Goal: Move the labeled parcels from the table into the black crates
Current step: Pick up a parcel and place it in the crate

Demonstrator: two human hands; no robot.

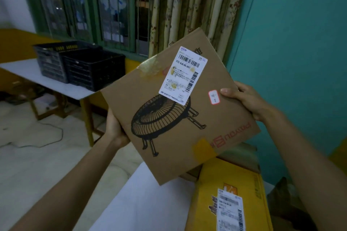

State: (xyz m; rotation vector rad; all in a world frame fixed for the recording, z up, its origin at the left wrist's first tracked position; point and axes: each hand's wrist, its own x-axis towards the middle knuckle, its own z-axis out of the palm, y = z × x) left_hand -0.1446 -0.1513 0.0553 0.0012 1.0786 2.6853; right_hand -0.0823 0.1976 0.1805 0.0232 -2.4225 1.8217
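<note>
One yellow parcel point(208, 200) lies on the near table point(142, 202) at five o'clock; above it, the left hand point(115, 127) and right hand point(243, 97) grip a brown parcel point(169, 133) by opposite edges. At ten o'clock, black crates point(93, 70) stand on the far table point(22, 67).

The box point(178, 118) hides the fingers of the left hand point(114, 127) and part of the yellow parcel point(210, 202), which the bottom edge cuts off.

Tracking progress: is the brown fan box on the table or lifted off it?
Lifted: left hand and right hand hold the box tilted in the air, above the white table.
</note>
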